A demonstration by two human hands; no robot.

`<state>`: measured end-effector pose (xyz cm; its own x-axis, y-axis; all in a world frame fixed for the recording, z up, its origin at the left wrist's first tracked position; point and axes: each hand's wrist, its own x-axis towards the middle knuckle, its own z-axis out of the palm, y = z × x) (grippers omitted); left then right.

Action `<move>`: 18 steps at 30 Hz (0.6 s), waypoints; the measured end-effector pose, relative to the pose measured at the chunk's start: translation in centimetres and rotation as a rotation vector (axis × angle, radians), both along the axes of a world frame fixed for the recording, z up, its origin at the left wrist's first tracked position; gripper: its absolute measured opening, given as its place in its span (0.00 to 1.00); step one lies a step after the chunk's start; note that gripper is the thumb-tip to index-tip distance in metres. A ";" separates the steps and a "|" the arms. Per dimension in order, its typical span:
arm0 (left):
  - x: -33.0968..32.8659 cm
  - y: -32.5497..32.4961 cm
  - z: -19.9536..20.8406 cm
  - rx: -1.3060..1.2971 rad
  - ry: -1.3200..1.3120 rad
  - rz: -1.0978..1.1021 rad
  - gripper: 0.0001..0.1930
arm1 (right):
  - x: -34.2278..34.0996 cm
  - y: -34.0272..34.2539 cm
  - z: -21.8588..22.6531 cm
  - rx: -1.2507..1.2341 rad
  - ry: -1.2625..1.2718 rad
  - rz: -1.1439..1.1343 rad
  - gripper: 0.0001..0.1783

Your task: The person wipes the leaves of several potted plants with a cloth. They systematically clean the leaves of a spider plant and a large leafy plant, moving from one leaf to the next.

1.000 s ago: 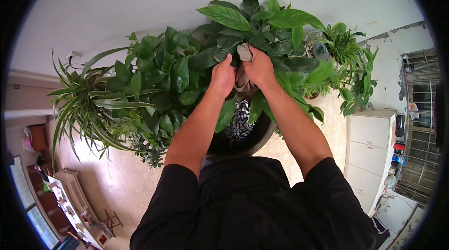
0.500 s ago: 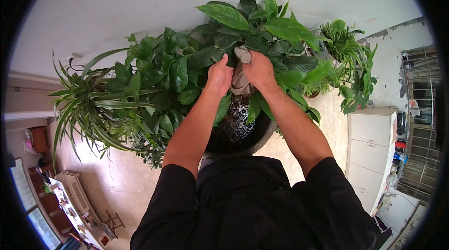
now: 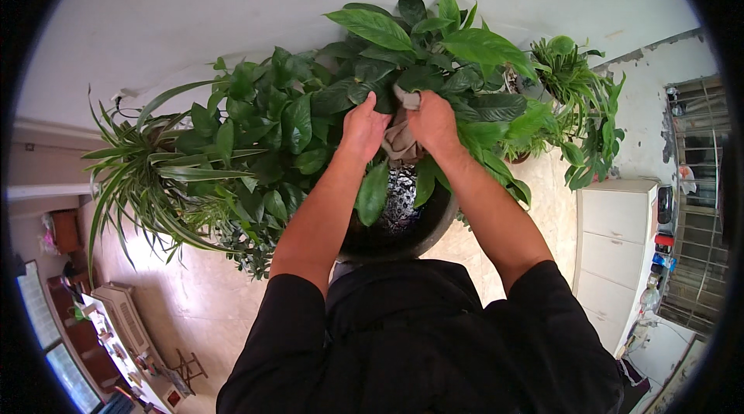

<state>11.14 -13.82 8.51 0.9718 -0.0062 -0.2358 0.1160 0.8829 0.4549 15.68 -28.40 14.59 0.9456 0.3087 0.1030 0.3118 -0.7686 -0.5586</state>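
Observation:
My right hand (image 3: 434, 126) is closed on a crumpled grey-brown cloth (image 3: 403, 144), which hangs down between my hands. Beside it, my left hand (image 3: 364, 129) has its fingers pinched at a dark green leaf (image 3: 366, 91); the exact grip is partly hidden. Both hands reach into a large leafy plant (image 3: 387, 27) with broad glossy leaves. Below the cloth is a dark round basin (image 3: 434, 240) holding water that ripples and shines. Its far side is hidden by leaves and the cloth.
A spider plant (image 3: 155, 162) with long striped leaves spreads at the left, and more potted plants (image 3: 570, 81) stand at the right. A white wall (image 3: 232, 3) rises behind. White drawers (image 3: 614, 243) stand at the right, by a barred window (image 3: 701, 182).
The cloth has shifted slightly as my right hand works it, with its top folding lower. My left hand stays nearly in place. The light pattern on the water has changed.

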 end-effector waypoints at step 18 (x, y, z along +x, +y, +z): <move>1.0 1.4 0.7 0.147 0.038 -0.029 0.34 | 4.3 -1.5 -2.9 0.028 0.252 -0.009 0.16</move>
